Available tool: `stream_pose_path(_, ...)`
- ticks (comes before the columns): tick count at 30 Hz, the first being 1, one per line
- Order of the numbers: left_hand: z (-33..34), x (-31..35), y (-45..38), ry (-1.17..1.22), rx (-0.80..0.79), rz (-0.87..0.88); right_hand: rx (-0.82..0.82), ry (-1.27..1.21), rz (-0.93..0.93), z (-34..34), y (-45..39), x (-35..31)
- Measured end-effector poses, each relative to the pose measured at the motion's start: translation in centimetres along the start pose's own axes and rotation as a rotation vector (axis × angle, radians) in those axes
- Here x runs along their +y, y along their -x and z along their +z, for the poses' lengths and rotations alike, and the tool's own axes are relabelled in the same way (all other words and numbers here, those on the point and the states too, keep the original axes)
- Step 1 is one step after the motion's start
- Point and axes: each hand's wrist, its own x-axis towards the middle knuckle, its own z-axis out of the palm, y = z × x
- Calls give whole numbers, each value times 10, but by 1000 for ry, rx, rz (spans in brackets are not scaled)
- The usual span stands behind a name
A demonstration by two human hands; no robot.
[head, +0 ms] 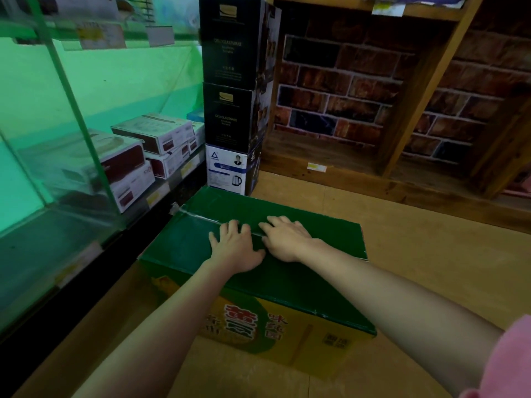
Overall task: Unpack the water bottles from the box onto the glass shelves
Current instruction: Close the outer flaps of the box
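The left hand (234,248) and right hand (283,239) lie flat, fingers straight and released, pressing the taped centre seam (201,216) of the closed green-topped, yellow-sided cardboard box (287,282). It sits on the tan floor (416,268), its left edge near the green-tinted glass shelves (71,139); open floor lies right.
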Motion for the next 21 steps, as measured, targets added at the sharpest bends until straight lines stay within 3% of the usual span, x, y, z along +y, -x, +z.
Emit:
stream_pose_path(4,-7,-13,9,11,-15,99,6,-1,-20,-4,-3,-10)
stream_pose_path(11,-13,-30,25,-134,-267,236,2,-11,-31,0,-8,-22)
stream_pose_path(21,-14,-38,28,-102,-224,294,-32,-143,82,-2,-42,2)
